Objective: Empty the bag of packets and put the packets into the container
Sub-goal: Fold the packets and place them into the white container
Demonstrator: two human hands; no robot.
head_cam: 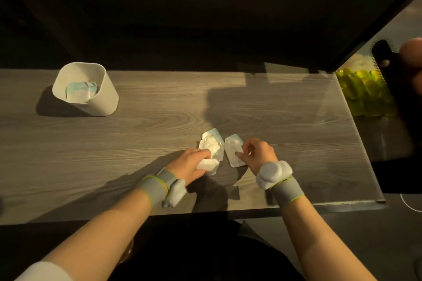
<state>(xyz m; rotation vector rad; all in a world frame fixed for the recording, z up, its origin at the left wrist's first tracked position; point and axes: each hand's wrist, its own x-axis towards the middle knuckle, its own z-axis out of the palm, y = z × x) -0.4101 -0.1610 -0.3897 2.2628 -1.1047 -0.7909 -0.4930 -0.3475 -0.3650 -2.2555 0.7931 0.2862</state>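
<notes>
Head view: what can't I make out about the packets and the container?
Packet pile: left hand covers part of it, so no count.
Container: its wall hides the bottom; only the top bluish packet shows.
Single packet pinched by right hand: print too small and washed out.
Yellow-green things at right edge: blurred, partly behind a dark object.

The desk (114, 143) is pale grey with a streaked wood-grain pattern. At upper left the container (100, 102) is plain off-white, holding a pale blue and white packet (80, 91). The packets (212, 143) at centre are shiny white with pale blue top edges. The wristbands (155, 186) are grey, trimmed yellow-green. At the right edge, glossy objects (363, 89) are translucent yellow-green.
</notes>
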